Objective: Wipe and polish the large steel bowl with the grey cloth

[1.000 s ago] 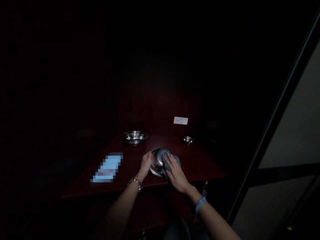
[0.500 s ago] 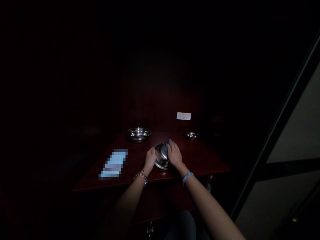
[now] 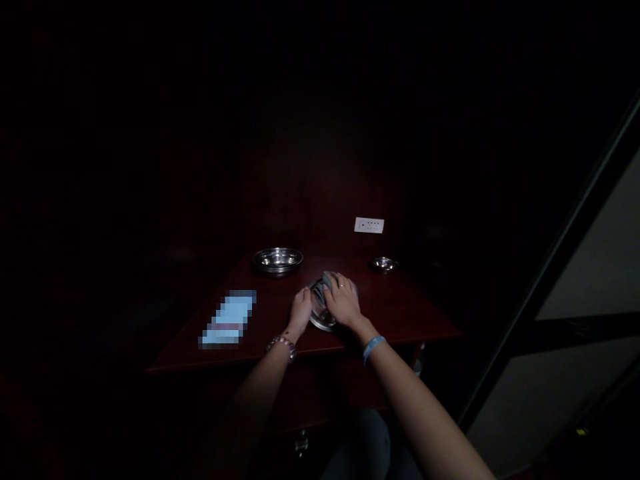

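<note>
A shiny metal bowl rests on the dark red table, apparently upside down with its rounded base up. At its left side my left hand grips the rim, thumb toward the top. My right hand is closed on a grey cloth and presses it against the bowl's upper surface. That hand and the cloth hide much of the bowl's right and far part.
Shallow metal bowls, seemingly stacked, stand at the back left. A smaller metal bowl is at the back right. To the left lies a blurred-out bluish rectangle. A white socket plate is on the back wall.
My right hand has slid the cloth leftward over the bowl, from its right side toward the top middle. The left hand keeps its hold on the rim. The view has tipped slightly.
</note>
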A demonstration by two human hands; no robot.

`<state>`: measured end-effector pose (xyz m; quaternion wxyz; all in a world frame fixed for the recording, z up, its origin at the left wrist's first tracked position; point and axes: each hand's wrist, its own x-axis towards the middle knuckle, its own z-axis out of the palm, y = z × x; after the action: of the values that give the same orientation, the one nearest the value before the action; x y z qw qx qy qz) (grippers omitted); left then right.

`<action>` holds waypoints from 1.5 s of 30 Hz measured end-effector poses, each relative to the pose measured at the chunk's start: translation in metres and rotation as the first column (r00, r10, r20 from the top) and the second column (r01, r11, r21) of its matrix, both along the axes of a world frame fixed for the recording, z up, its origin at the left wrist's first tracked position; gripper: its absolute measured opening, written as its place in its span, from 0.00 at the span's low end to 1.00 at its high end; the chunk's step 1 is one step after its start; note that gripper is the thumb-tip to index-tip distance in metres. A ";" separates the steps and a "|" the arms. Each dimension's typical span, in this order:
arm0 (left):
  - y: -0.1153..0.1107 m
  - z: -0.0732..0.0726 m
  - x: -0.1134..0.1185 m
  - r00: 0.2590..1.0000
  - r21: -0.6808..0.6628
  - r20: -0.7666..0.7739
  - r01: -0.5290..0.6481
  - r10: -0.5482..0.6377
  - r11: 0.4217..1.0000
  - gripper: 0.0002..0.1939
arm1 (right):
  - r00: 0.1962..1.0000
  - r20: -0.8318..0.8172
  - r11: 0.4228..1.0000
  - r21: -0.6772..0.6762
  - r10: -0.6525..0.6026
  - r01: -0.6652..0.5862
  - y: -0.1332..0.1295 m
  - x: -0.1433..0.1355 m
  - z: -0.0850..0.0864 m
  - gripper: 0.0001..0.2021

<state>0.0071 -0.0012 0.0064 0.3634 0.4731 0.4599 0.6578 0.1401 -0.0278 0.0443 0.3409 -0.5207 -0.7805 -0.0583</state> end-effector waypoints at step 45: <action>-0.010 0.005 -0.001 0.999 0.007 -0.039 -0.015 0.016 1.000 0.15 | 0.969 0.134 0.977 -0.080 0.206 -0.197 -0.007 0.033 -0.017 0.29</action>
<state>0.0063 -0.0111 0.0115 0.3477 0.4835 0.4683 0.6527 0.1726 -0.0353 0.0270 0.2715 -0.4443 -0.8531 -0.0342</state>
